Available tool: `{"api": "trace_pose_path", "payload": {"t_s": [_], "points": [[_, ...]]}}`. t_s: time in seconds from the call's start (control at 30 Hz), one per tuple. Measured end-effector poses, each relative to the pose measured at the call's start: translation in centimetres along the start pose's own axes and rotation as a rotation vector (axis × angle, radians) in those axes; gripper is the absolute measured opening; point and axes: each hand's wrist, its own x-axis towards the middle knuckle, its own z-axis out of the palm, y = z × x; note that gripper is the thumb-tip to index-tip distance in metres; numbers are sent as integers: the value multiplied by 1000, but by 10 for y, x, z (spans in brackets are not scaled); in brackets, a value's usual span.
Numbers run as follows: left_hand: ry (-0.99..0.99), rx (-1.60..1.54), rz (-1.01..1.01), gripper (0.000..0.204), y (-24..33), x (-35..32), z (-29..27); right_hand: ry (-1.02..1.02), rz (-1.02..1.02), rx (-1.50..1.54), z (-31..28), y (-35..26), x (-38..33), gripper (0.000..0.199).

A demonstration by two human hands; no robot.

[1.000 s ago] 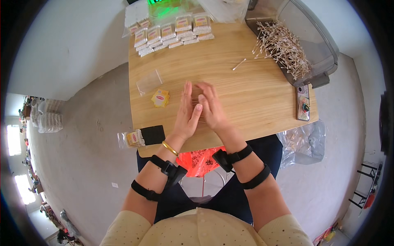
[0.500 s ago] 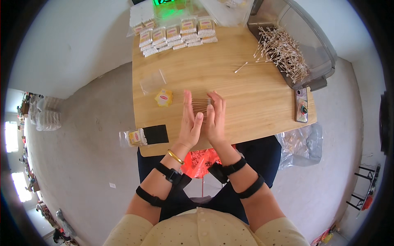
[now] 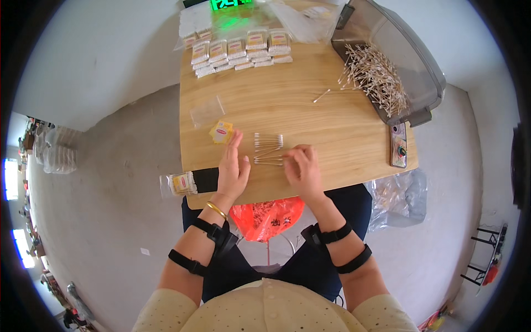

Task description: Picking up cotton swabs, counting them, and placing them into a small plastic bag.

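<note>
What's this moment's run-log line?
brown-stemmed, white-tipped cotton swabs: loose row on light-brown wooden table; left hand: open, beside row; right hand: fingers bent at row's lower-right end

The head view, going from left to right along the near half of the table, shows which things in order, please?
Clear packet of cotton swabs, black pad, left hand, loose cotton swabs, right hand, smartphone.

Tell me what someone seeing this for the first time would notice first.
Probably the big heap of cotton swabs spilling from the grey see-through bin at the table's far right. Next might be the glowing green display at the far edge, left of centre, and the bright red bag below the near edge. A small row of swabs lies between the left hand and right hand.
</note>
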Motion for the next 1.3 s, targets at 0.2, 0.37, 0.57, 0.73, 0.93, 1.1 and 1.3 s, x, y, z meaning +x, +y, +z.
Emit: {"api": "trace_pose_path", "payload": {"t_s": [0.2, 0.37, 0.57, 0.73, 0.93, 1.1, 1.3], "points": [[23, 137, 17, 56, 1, 1, 7, -103, -118, -165, 15, -14, -12, 42], [7, 195, 32, 55, -2, 2, 9, -128, -101, -186, 19, -15, -14, 42], [-20, 249, 18, 59, 0, 3, 12, -117, -102, -226, 22, -13, -6, 43], [-30, 281, 28, 63, 0, 4, 12, -154, -122, -251, 24, -10, -3, 45], [-21, 317, 36, 63, -1, 4, 12, -95, -125, -254, 29, -16, 15, 41], [-11, 315, 35, 61, -2, 3, 14, -109, -135, -315, 31, -15, 19, 40], [-16, 338, 24, 60, -2, 3, 14, -71, -141, -300, 32, -16, 25, 39]]}}
